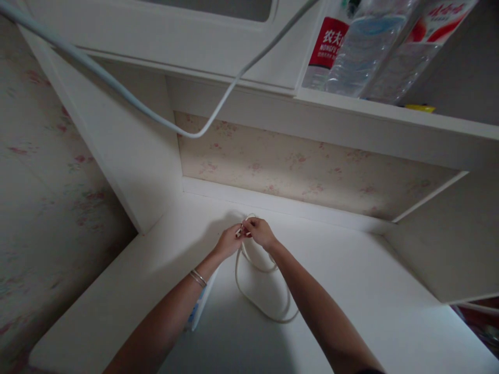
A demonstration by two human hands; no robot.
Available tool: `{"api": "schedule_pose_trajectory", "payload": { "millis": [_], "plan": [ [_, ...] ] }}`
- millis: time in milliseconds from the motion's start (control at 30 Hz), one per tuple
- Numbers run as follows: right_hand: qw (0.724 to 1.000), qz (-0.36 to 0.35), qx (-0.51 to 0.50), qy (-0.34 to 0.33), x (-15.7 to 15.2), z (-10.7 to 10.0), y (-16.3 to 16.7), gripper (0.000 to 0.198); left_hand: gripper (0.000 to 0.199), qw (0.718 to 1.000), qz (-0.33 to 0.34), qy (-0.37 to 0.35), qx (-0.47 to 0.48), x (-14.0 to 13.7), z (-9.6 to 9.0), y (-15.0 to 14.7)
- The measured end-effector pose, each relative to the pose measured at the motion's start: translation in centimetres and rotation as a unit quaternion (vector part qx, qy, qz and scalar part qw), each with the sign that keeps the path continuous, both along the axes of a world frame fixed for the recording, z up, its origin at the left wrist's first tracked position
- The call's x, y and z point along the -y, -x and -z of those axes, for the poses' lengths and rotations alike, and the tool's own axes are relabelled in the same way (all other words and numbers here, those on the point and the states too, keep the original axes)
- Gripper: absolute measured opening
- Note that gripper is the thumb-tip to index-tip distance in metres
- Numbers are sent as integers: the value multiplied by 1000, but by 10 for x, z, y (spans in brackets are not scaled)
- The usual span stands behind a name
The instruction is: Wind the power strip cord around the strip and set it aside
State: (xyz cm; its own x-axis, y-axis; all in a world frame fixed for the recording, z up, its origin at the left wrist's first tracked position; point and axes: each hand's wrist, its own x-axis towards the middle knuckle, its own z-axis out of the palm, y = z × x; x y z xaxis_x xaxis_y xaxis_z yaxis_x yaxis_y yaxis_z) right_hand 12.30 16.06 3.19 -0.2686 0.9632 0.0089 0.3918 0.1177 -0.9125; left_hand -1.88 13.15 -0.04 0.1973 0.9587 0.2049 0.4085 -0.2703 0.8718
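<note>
A cream-white cable (255, 306) lies in loose loops on the white desktop (335, 291), its upper part gathered between my hands. My left hand (229, 241) pinches the bundled cable from the left. From the right, my right hand (259, 231) meets it with its fingers closed at the same spot. A small dark bit shows between the fingertips, too small to make out. Under my left forearm, a white and blue flat object (198, 306) is partly hidden.
A thick white cable (156, 118) hangs across the view in front of the cabinet (195, 39). Plastic bottles (360, 49) stand on the upper right shelf (390, 111). Side panels (440, 228) flank the desk, and floral wallpaper (50, 208) covers the left wall.
</note>
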Motion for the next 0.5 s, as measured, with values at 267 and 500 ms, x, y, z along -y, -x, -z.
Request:
{"api": "schedule_pose_trajectory", "payload": {
  "millis": [267,500],
  "plan": [
    [999,27,19,-26,46,19,-17,27,27,996,-74,-14,-42,3,2,6],
    [944,-53,261,-196,138,39,-11,55,36,994,-96,-3,-51,-1,-1,9]
  ]
}}
